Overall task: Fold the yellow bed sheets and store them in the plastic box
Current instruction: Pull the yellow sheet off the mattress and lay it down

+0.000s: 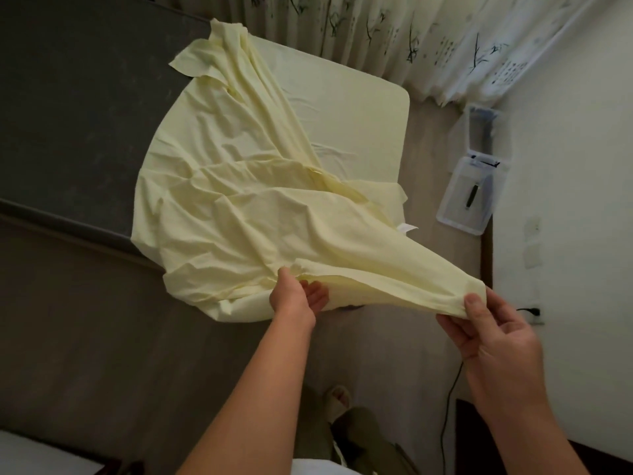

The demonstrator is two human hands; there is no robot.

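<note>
Plastic box (455,214) with a dark object (472,197)

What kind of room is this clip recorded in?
Most likely a bedroom: a yellow sheet is spread over a bed, patterned curtains hang at the far end, and a clear plastic box sits on the floor by the wall.

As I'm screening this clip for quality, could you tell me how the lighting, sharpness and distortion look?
Head view: dim, soft light, no glare; the yellow bed sheet is brightest; wide-angle bending curves the bed edge and wall; the right hand looks slightly soft; the plastic box is small but recognisable.
</note>
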